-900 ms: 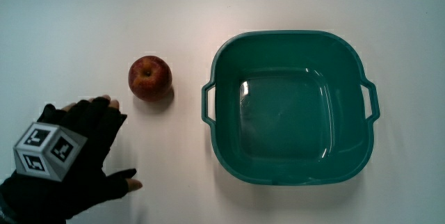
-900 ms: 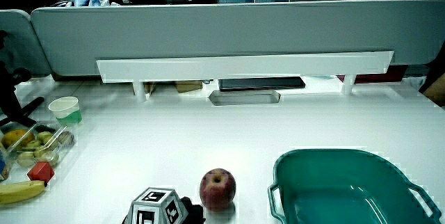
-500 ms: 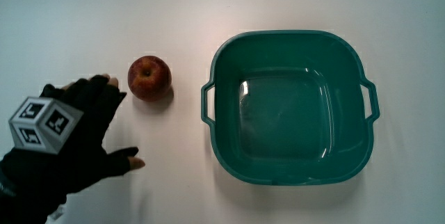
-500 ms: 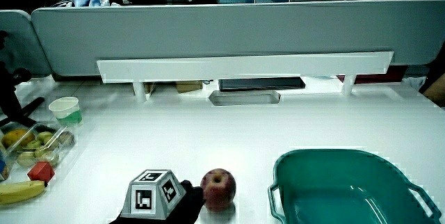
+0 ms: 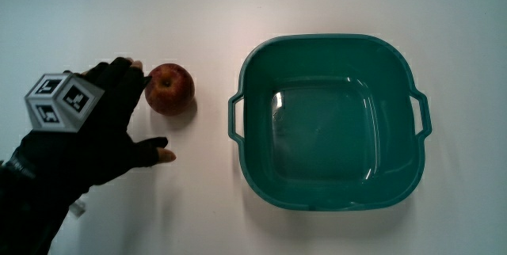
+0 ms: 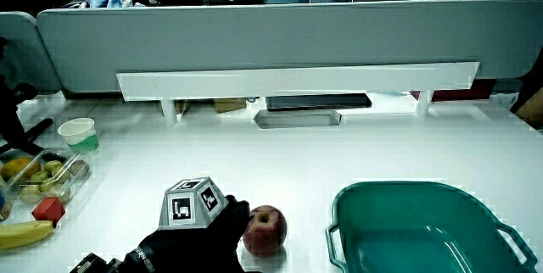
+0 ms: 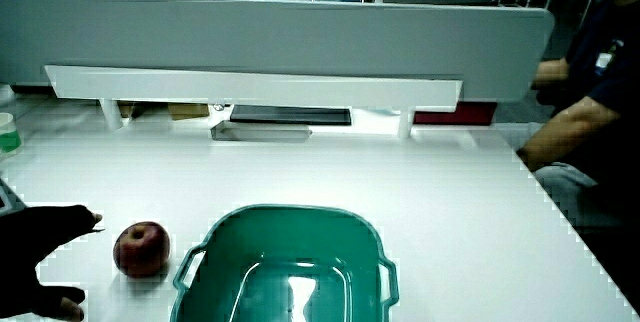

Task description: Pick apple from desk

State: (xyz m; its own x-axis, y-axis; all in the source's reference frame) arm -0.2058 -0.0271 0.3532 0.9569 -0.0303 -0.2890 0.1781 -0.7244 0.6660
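A red apple (image 5: 169, 89) rests on the white desk beside the teal basin (image 5: 253, 73); it shows in both side views (image 6: 265, 230) (image 7: 141, 249). The gloved hand (image 5: 119, 124) lies right beside the apple, away from the basin, with fingers spread and holding nothing. Its fingertips (image 5: 133, 66) reach the apple's edge, and the thumb (image 5: 158, 154) points toward the basin, nearer to the person than the apple. The patterned cube (image 5: 64, 99) sits on the hand's back. In both side views the hand (image 6: 199, 235) (image 7: 40, 257) reaches in from the table's near edge.
The teal basin (image 6: 344, 205) (image 7: 215, 224) holds nothing. In a side view a paper cup (image 6: 80, 134), a clear container of fruit (image 6: 42, 177), a red block (image 6: 49, 208) and a banana (image 6: 21, 234) lie at the table's edge. A low partition (image 6: 280, 40) closes the desk.
The hand has moved forward across the desk toward the apple, until its fingertips reach the apple's side. The apple and basin have not moved.
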